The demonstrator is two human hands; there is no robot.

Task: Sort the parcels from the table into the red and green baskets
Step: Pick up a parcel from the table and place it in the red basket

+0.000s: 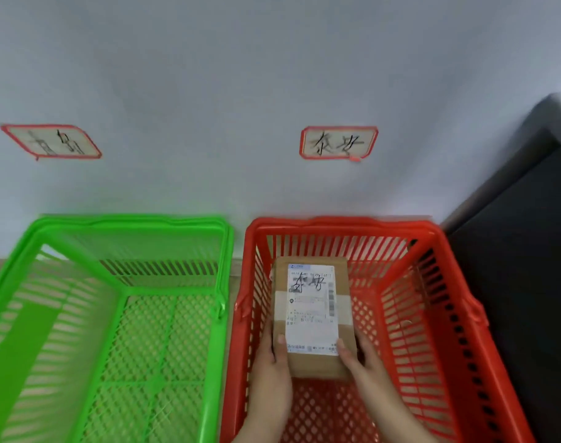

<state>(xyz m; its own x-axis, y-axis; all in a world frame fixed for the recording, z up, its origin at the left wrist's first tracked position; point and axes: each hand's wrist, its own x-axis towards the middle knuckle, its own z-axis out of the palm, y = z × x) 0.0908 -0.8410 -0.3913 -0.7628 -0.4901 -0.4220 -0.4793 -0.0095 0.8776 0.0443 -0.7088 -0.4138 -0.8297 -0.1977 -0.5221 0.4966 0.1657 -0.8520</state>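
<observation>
A brown cardboard parcel (314,314) with a white shipping label and handwritten black characters is inside the red basket (343,227), held between both hands. My left hand (272,369) grips its near left edge, thumb on top. My right hand (365,366) grips its near right edge, thumb on the label's corner. The green basket (129,223) stands to the left with nothing in it. I cannot tell whether the parcel touches the basket's floor.
Both baskets stand side by side against a pale wall. A red-framed sign (338,142) with handwritten characters hangs above the red basket, another red-framed sign (50,141) above the green one. A dark object (528,251) borders the red basket on the right.
</observation>
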